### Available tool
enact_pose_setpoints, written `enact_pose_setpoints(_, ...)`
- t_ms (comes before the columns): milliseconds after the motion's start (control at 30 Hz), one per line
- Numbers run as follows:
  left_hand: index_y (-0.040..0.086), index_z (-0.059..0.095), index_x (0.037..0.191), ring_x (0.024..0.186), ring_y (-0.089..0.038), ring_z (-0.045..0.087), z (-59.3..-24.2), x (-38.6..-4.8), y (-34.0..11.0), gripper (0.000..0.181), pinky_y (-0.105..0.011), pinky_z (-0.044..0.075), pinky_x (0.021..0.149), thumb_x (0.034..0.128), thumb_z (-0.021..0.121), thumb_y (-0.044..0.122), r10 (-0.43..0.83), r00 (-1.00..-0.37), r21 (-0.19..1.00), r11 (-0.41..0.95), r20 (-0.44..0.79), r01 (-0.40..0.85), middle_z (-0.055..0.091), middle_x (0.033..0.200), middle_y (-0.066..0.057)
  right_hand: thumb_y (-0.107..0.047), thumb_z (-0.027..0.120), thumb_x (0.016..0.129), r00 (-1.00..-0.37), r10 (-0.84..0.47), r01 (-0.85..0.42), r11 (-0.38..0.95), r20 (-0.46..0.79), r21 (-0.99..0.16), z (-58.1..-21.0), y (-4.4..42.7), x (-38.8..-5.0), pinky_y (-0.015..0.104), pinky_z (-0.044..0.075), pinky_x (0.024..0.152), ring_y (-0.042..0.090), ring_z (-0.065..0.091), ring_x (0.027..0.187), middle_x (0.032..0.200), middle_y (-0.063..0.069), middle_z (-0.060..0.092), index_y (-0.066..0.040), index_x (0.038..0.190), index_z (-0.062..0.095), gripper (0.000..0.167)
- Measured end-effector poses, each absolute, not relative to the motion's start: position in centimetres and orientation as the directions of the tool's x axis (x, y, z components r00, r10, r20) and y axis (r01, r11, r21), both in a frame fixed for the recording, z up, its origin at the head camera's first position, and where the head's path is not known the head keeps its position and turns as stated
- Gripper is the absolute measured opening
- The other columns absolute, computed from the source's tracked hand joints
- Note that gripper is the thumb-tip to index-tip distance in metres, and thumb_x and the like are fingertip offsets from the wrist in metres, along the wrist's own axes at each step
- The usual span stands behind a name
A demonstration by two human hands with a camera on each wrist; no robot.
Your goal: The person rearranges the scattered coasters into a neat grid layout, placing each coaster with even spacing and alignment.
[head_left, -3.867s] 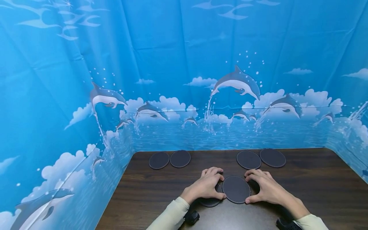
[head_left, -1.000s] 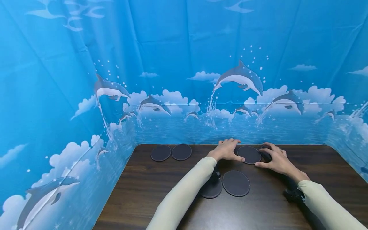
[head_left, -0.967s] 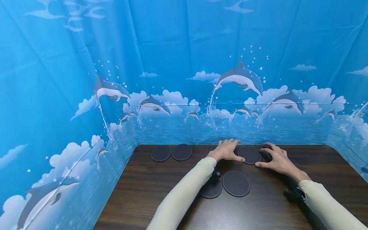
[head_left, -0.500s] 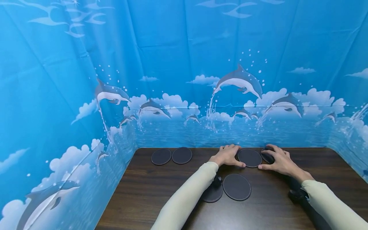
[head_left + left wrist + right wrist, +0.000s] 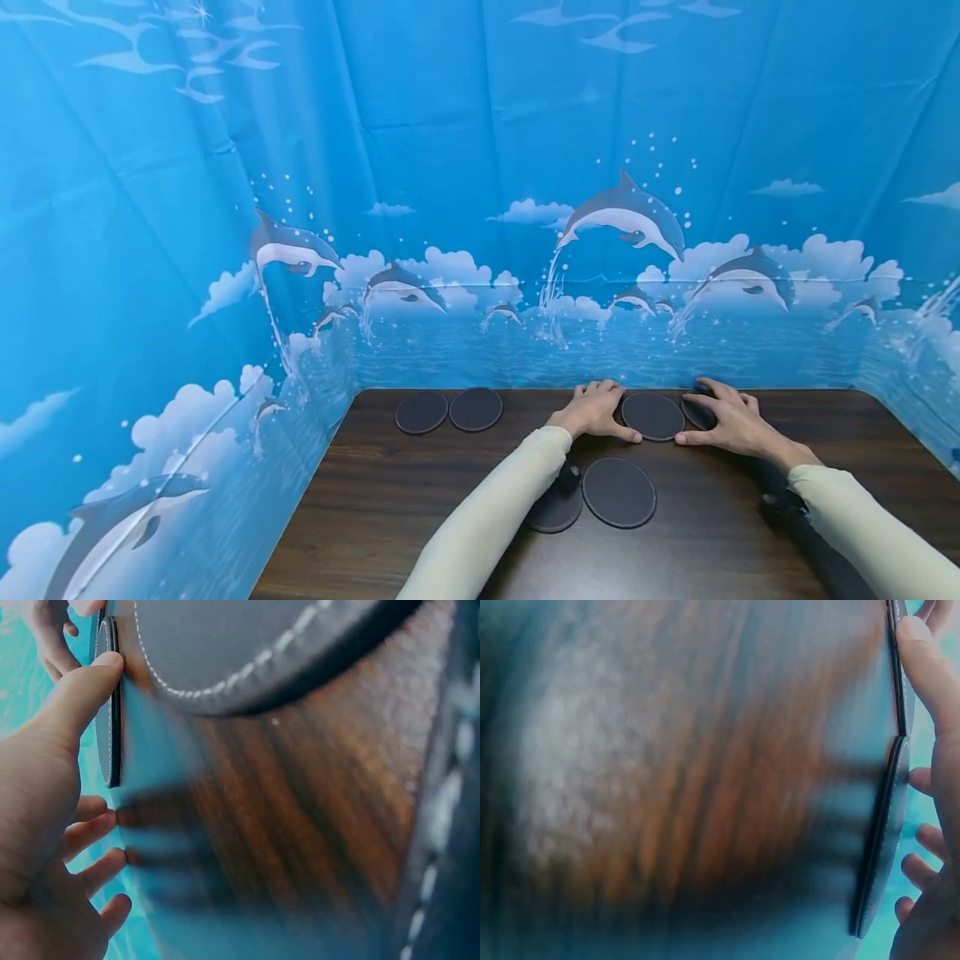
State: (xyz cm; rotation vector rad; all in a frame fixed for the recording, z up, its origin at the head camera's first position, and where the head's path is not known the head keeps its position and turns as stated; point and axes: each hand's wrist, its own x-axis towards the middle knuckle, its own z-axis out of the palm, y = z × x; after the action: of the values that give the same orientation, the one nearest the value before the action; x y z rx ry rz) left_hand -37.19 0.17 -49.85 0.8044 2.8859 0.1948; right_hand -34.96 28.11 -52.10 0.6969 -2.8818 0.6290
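My left hand [image 5: 592, 412] rests at the left of a dark round coaster [image 5: 652, 416] near the table's back edge. Its thumb touches that coaster's near left edge, and its fingertips are down beyond, spread apart. My right hand [image 5: 731, 423] is on the other side, with its thumb at the same coaster's right edge. Its fingers arch over a second coaster [image 5: 696, 412], partly hidden under them. In the right wrist view, the thumb lies on one coaster [image 5: 898, 682] and the fingers are behind the adjoining coaster [image 5: 883, 847]. Pale stitching runs round the rims.
Two more coasters, a left one [image 5: 422, 412] and its neighbour [image 5: 476, 409], lie side by side at the back left. Nearer lie a large coaster [image 5: 618, 492] and another [image 5: 557, 508] partly under my left forearm. A blue dolphin-print curtain [image 5: 480, 208] surrounds the wooden table [image 5: 390, 517].
Both hands have gone from around the large near coaster to the coaster at the back right. In the last second my right hand shifted slightly right, while the left hand stayed nearly still.
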Motion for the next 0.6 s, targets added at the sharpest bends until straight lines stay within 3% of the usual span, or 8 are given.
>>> enact_pose_setpoints(600,0.023,0.051,0.151,0.134,-0.018,0.039,-50.03,-36.97,0.7,0.084,-0.04,0.029,0.111,0.084,0.068,0.072,0.502,-0.859,0.155,0.861,-0.099,0.485,0.042,0.149,0.005,-0.059,0.083,0.078,-0.874,-0.45,-0.485,0.775,0.184,-0.406,-51.87,27.25,-35.16,0.068,0.022,0.088,0.058,0.025,0.134,0.151,0.033,0.03,-0.003,0.132,0.068,0.079)
